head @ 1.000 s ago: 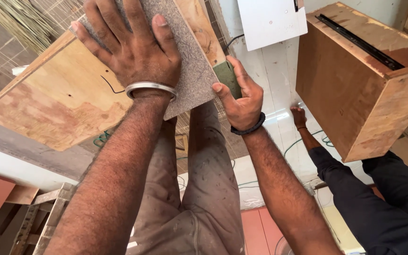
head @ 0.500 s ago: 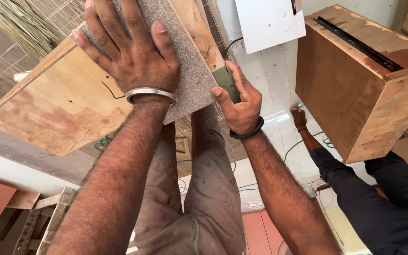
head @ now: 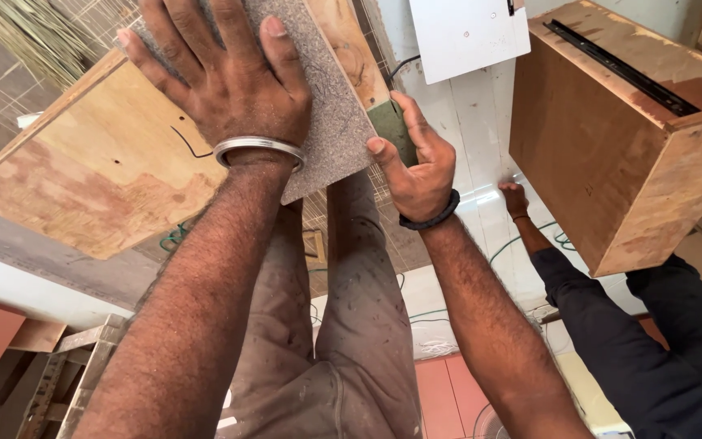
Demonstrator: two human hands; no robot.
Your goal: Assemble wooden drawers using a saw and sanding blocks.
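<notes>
Closest to the camera are the person's own legs in dusty brown trousers (head: 351,341), with both forearms reaching out over them. The left hand (head: 225,81) lies flat with its fingers (head: 274,36) spread wide, pressing down on a grey speckled sheet (head: 331,122) that sits on a plywood board (head: 99,171); it isn't gripping anything. The right hand (head: 416,167) is at the sheet's right edge, fingers curled around a small dark green block (head: 392,130), thumb out toward the sheet. Just right, a co-worker's hand (head: 515,199) in a dark sleeve rests on the white floor beside a brown wooden cabinet box (head: 611,138). Farther off lies a white panel (head: 465,36).
</notes>
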